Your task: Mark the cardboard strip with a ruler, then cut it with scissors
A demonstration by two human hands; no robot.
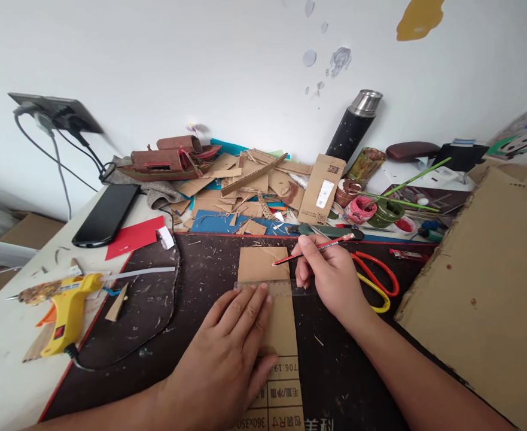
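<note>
A strip of brown cardboard (281,329) with printed characters near its lower end lies lengthwise in front of me on the dark mat. Across it rests a clear ruler (272,286). My left hand (234,344) lies flat over the ruler and the cardboard, fingers stretched forward. In my right hand (330,272) is a red and black pencil (312,249), pinched between thumb and fingers. Its tip points left, at or just above the cardboard beyond the ruler. Scissors (382,281) with red and yellow handles lie beside the right wrist, partly hidden.
A yellow glue gun (68,308) and a phone (106,215) lie at left. Cardboard scraps (249,209) and a brown model boat (168,161) are heaped against the wall. Paint jars (386,212) and a black thermos (353,129) stand behind; a large cardboard piece (492,293) occupies the right.
</note>
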